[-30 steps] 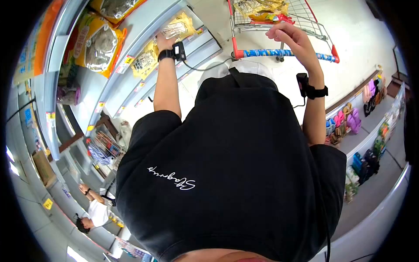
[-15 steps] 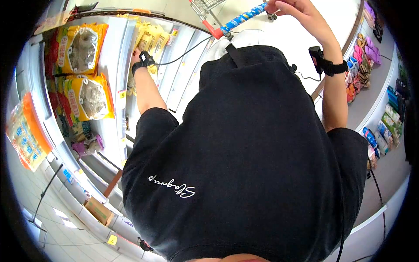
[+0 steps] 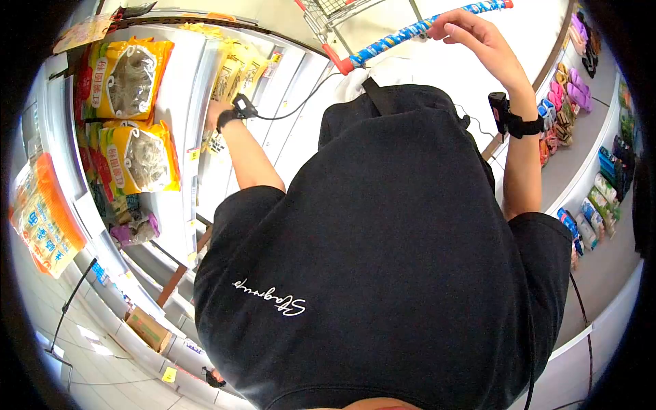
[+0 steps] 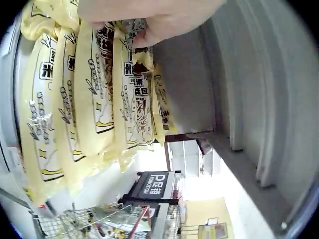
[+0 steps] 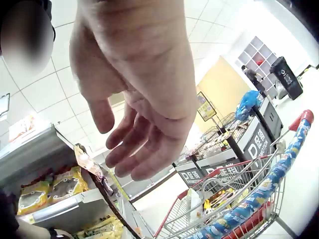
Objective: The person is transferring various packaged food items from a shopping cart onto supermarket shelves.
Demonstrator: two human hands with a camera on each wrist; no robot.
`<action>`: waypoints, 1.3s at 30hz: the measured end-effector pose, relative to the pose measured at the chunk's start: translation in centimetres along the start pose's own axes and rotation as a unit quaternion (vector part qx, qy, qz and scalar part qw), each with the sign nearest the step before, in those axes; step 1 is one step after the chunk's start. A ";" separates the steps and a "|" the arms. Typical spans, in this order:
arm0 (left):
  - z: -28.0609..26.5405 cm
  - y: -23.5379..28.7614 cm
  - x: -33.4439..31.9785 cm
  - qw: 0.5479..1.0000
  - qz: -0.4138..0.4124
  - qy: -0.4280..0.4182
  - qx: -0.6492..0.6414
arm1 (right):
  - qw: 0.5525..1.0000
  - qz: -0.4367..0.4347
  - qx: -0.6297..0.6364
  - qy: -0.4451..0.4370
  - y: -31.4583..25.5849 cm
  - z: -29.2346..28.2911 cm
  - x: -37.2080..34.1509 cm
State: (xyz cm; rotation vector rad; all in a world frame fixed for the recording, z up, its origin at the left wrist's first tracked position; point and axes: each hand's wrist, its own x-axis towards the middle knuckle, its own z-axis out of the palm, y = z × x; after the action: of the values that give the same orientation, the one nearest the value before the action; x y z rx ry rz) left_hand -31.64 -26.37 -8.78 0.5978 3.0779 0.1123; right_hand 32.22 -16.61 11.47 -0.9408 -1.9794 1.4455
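Observation:
At the shelf on the left, my left hand (image 3: 217, 115) reaches in among yellow packets (image 3: 239, 71). In the left wrist view the left hand (image 4: 154, 19) lies over the tops of several upright yellow packets (image 4: 94, 99), with thumb and a fingertip pinching the top of one; the other fingers are partly out of view. My right hand (image 3: 478, 46) hangs above the blue-wrapped cart handle (image 3: 389, 42). Seen from the right wrist, the right hand (image 5: 144, 94) has loosely curled fingers with nothing in them. Contact with the handle is not seen.
Yellow-orange bags (image 3: 140, 154) stand on the shelf nearer the body. A hanging packet (image 3: 46, 222) sticks out at far left. The cart (image 5: 174, 216) holds several packages. Slippers (image 3: 577, 89) line a rack on the right.
The head view has turned, bringing the yellow-orange bags fully in sight. My left hand has shifted among the yellow packets. The cart sits higher in view; my right hand stays beside its handle.

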 end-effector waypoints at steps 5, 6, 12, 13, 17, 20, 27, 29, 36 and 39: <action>0.5 0.4 -3.2 0.999 -0.010 0.028 -0.012 | 1.000 0.009 0.008 0.000 0.2 0.2 0.9; 0.9 0.7 -3.7 0.999 -0.007 0.033 -0.016 | 1.000 0.013 0.015 -0.005 0.0 0.3 0.9; 2.0 -0.3 -4.4 0.981 0.155 0.088 -0.081 | 0.999 0.014 0.026 -0.016 -0.3 1.2 1.2; 2.6 -0.1 -4.3 0.983 0.145 0.096 -0.067 | 0.999 0.013 0.028 -0.016 -0.1 1.4 1.2; 4.0 1.6 -3.9 0.990 0.108 0.069 -0.054 | 1.000 0.016 0.023 -0.008 0.6 2.1 1.3; 0.1 3.1 -4.6 0.993 0.086 -0.010 -0.078 | 1.000 0.027 -0.012 -0.010 0.4 2.0 1.1; -0.9 7.7 -1.3 0.939 0.332 -0.085 -0.030 | 0.997 0.076 0.000 0.007 0.0 1.9 0.4; -0.3 8.0 -0.7 0.925 0.367 -0.096 0.001 | 0.997 0.081 0.006 0.005 0.1 1.8 0.4; -1.9 6.1 -0.6 0.933 0.340 -0.121 -0.008 | 0.994 0.096 0.034 0.031 0.5 2.4 0.1; -2.6 5.6 -0.7 0.934 0.333 -0.128 -0.020 | 0.992 0.109 0.058 0.034 0.9 2.7 0.1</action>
State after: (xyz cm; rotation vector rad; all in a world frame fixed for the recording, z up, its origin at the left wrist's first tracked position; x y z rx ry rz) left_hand -28.97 -21.64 -5.75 1.4883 2.4891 0.0864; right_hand 30.37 -18.03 9.80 -1.1666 -1.7666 1.6043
